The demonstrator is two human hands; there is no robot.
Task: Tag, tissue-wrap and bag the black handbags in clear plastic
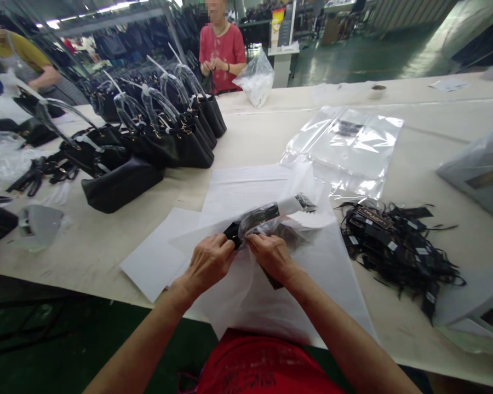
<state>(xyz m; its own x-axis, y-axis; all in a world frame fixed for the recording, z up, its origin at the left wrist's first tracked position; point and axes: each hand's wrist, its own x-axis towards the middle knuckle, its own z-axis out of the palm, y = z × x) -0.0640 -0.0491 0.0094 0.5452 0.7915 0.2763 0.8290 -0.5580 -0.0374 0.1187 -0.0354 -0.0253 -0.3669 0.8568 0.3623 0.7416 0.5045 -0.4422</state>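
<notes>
A black strap (259, 216), partly wrapped in clear plastic, lies over white paper sheets (246, 189) in front of me. My left hand (214, 257) is closed on the strap's near left end. Close beside it, my right hand (271, 254) pinches the clear plastic around the strap. Under my right hand a dark flat piece sticks out, mostly hidden. White tissue with a jagged edge (308, 220) sits just right of the strap.
Black handbags (181, 148) with wrapped handles stand at the back left. Clear plastic bags (340, 148) lie at the back right, above a pile of black tags (394, 246). A person in red (222, 49) stands across the table (419, 339); another is at the far left.
</notes>
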